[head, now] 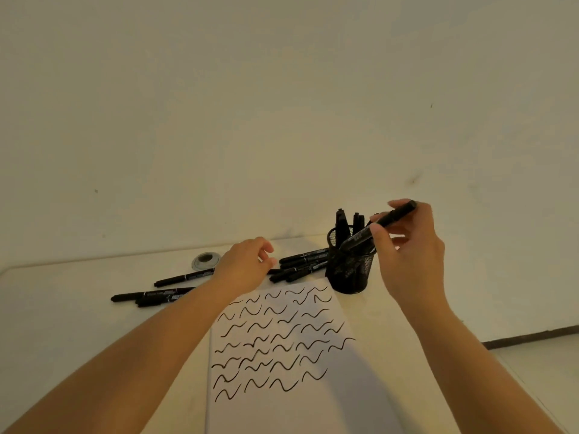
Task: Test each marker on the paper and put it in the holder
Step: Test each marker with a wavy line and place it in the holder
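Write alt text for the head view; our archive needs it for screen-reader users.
A person's right hand lowers a black marker tip-first into a black mesh holder already holding several markers. The left hand reaches toward a pile of loose markers beside the holder. A sheet of paper covered in rows of black squiggles lies in front on the table.

My holder (pixel 350 270) is pretty crowded already, upright markers (pixel 342 221) hog the back, so only the front of the mouth is open. Loose markers (pixel 303 264) clog the table (pixel 78 314) left of it; right side's free.
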`<state>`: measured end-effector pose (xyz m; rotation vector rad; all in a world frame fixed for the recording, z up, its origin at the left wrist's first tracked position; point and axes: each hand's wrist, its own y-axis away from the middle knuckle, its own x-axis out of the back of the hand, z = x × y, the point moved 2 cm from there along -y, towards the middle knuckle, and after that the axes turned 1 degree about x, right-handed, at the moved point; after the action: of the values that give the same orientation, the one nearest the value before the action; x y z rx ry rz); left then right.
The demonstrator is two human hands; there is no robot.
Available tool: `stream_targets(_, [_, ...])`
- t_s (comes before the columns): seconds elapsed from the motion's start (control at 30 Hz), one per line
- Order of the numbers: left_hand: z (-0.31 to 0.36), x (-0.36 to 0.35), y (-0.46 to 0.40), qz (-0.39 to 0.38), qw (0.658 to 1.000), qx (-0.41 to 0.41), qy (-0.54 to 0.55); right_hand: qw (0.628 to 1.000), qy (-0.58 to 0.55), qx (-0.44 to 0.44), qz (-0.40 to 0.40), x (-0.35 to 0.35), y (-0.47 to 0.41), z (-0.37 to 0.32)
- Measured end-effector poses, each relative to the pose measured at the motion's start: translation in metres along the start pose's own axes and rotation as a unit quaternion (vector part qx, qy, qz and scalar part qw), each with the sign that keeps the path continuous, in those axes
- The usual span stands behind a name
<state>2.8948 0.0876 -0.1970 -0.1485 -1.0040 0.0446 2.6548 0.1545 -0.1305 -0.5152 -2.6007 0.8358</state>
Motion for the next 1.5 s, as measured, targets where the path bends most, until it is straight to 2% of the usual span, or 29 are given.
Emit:
stream_targets(0.17, [0.003,-0.021,-0.037,-0.043,0.998,0.000,-0.040,0.999,0.036,-0.018,0.011,0.000,-0.005,0.019])
stream_targets(0.57, [0.012,-0.058,-0.069,-0.108,0.985,-0.007,-0.136,0.987,0.147,0.008,-0.068,-0.019,-0.006,0.053])
stream_targets(0.67, [0.011,-0.061,-0.073,-0.096,0.984,-0.005,-0.148,0.979,0.191,0.024,-0.066,-0.023,-0.006,0.051])
stream_targets(0.83, [0.010,-0.063,-0.079,-0.094,0.984,-0.003,-0.148,0.958,0.256,0.124,-0.043,-0.026,-0.008,0.042])
stream_targets(0.93, [0.009,-0.063,-0.081,-0.095,0.986,0.016,-0.134,0.942,0.300,0.130,-0.082,-0.027,-0.009,0.047])
stream_targets(1.07, [0.006,-0.063,-0.082,-0.094,0.985,0.018,-0.141,0.933,0.324,0.136,-0.083,-0.028,-0.008,0.051])
stream_targets(1.2, [0.007,-0.064,-0.079,-0.092,0.985,0.013,-0.143,0.908,0.374,0.165,-0.087,-0.028,-0.006,0.049])
stream_targets(1.4, [0.002,-0.050,-0.068,-0.051,0.991,0.044,-0.118,0.880,0.427,0.172,-0.119,-0.030,-0.006,0.053])
stream_targets(1.5, [-0.004,-0.034,-0.058,-0.022,0.996,0.060,-0.064,0.869,0.446,0.160,-0.146,-0.034,-0.002,0.055])
